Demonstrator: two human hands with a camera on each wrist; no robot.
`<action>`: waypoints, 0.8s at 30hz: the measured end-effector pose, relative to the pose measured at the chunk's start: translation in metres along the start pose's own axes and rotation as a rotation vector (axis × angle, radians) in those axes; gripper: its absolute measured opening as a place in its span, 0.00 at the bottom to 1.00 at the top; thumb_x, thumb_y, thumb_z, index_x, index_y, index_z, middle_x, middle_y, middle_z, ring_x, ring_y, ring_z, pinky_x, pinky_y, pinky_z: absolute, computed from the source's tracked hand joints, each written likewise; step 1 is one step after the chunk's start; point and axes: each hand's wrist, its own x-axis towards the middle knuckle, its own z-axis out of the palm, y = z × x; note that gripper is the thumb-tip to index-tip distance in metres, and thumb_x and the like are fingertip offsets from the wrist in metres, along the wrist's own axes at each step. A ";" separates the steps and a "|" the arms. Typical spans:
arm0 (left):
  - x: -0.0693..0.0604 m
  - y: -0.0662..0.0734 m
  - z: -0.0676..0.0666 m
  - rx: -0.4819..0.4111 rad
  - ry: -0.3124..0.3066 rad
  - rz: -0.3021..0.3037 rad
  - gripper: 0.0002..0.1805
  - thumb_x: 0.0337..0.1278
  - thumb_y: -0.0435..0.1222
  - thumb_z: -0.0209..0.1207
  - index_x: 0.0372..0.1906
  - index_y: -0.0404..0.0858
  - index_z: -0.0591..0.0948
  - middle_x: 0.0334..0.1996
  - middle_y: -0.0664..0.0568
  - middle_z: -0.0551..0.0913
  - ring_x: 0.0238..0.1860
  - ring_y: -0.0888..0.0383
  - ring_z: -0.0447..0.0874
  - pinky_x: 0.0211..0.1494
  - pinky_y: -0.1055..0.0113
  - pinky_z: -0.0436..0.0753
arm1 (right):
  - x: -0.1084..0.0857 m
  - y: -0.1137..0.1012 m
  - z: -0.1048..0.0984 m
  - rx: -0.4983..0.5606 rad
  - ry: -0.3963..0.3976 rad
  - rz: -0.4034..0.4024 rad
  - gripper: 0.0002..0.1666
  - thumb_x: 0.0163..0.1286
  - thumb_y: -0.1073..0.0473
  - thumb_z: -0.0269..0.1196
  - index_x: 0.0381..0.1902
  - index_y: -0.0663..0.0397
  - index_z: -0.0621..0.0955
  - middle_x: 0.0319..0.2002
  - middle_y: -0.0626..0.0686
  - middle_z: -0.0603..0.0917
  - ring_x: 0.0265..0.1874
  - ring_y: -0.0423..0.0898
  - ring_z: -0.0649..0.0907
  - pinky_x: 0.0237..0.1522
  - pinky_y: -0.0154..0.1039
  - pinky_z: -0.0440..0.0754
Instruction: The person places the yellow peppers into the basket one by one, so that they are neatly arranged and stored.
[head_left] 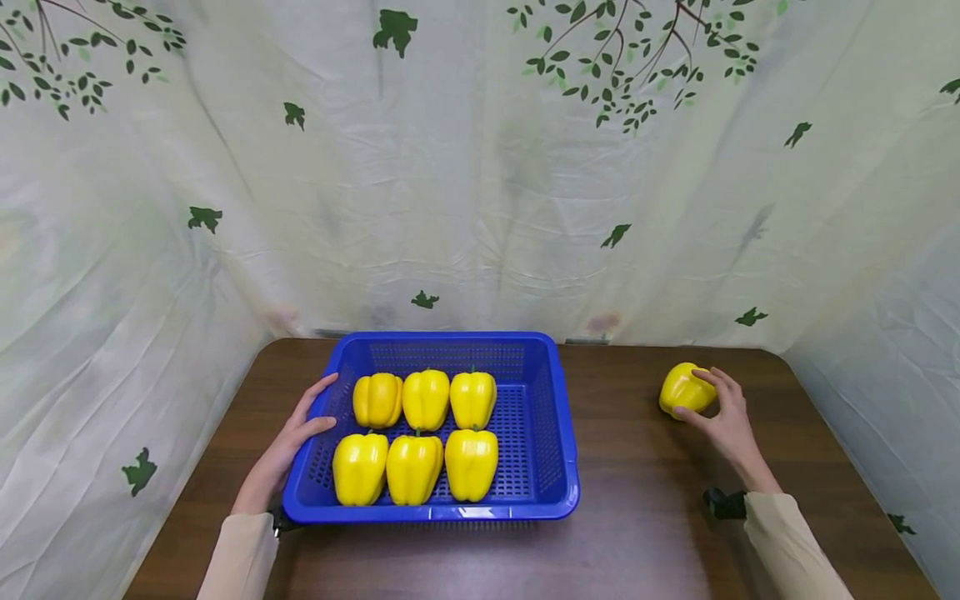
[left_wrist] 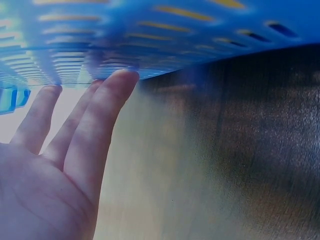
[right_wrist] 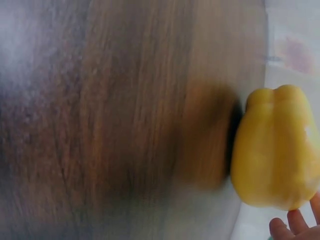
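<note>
My left hand holds the left side of a blue plastic basket, thumb and a finger over the rim. In the left wrist view, other fingers lie fairly straight against the slotted outer wall. Over at the right, my right hand grips a yellow bell pepper between thumb and fingers. The right wrist view shows that pepper above a few fingertips; whether it touches the table I cannot tell. Two rows of yellow bell peppers stand inside the basket.
The basket sits on a brown wooden table, left of centre. Within it, a bare strip of slotted floor runs along the right side. Pale curtains with leaf prints surround the table at the back and both sides.
</note>
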 end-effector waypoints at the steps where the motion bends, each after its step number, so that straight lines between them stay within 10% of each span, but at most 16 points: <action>1: 0.000 0.000 0.000 0.001 0.000 -0.001 0.35 0.71 0.41 0.45 0.75 0.60 0.45 0.73 0.41 0.39 0.65 0.35 0.55 0.58 0.44 0.72 | 0.001 0.001 0.000 -0.007 0.003 0.000 0.42 0.59 0.56 0.69 0.66 0.65 0.64 0.70 0.70 0.48 0.66 0.72 0.48 0.58 0.74 0.49; 24: -0.001 0.000 0.000 0.001 0.012 -0.018 0.34 0.71 0.42 0.46 0.75 0.62 0.46 0.73 0.42 0.39 0.65 0.37 0.55 0.58 0.45 0.71 | 0.006 0.006 0.006 -0.058 0.044 0.022 0.37 0.59 0.61 0.69 0.62 0.67 0.67 0.67 0.73 0.52 0.63 0.73 0.56 0.59 0.70 0.55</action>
